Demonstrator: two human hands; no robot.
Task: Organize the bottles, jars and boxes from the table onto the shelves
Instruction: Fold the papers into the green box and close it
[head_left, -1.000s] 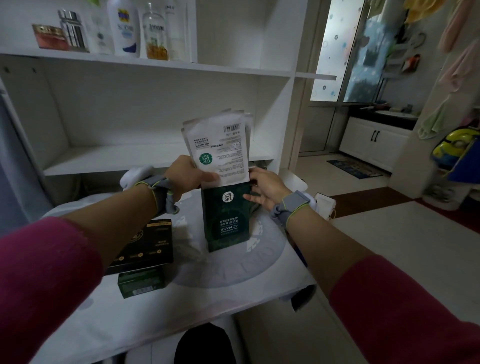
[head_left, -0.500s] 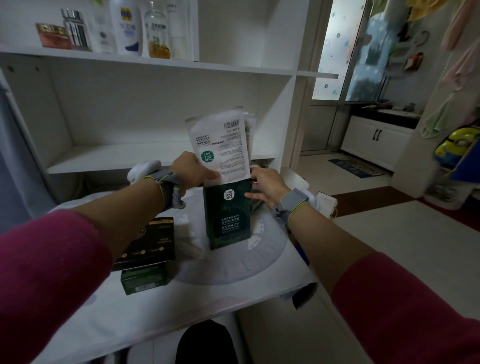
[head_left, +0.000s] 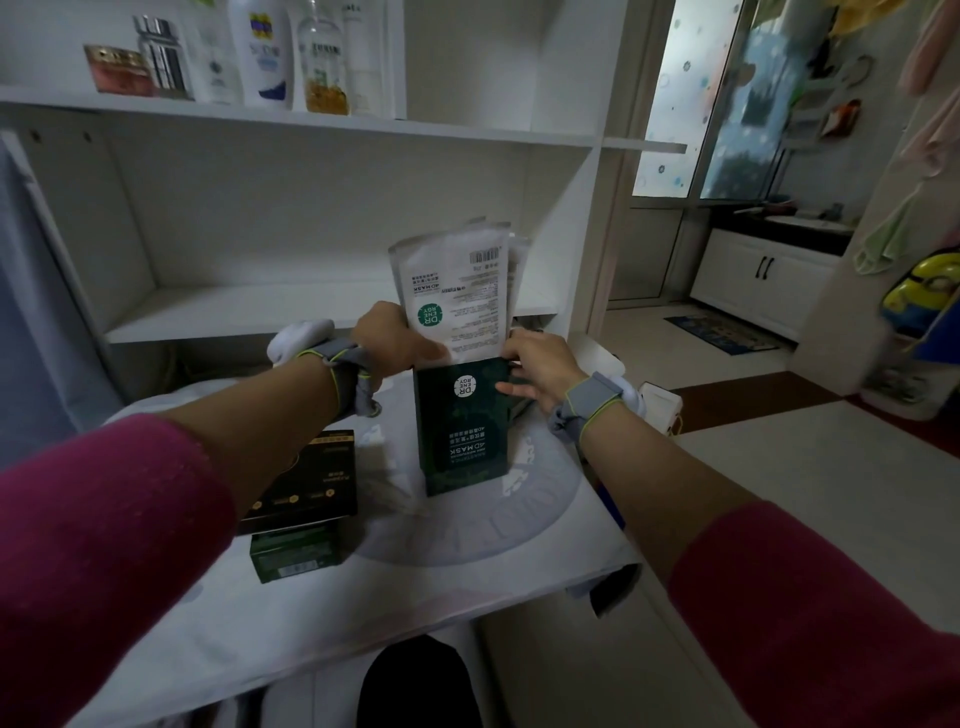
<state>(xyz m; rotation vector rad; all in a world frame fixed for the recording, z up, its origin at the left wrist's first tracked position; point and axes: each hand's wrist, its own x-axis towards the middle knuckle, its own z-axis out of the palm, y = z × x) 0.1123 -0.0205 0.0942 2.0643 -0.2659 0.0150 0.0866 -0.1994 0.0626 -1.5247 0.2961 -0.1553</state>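
A tall dark green mask box (head_left: 465, 431) stands upright on the white table (head_left: 363, 597), its print upside down. White mask sachets (head_left: 457, 291) stick up out of its open top. My left hand (head_left: 395, 340) grips the sachets at their lower left. My right hand (head_left: 540, 364) holds the box at its upper right edge. On the table to the left lie a black box with gold print (head_left: 306, 483) and a small green box (head_left: 296, 553) in front of it. The middle shelf (head_left: 234, 312) behind is bare.
The top shelf (head_left: 467, 132) carries a red jar (head_left: 117, 70) and several bottles (head_left: 265, 52) at its left. A white object (head_left: 660, 408) sits past the table's right edge. Open floor lies to the right, with a cabinet and hanging towels beyond.
The sachets have sunk a little lower into the green box. Both hands keep their hold on sachets and box.
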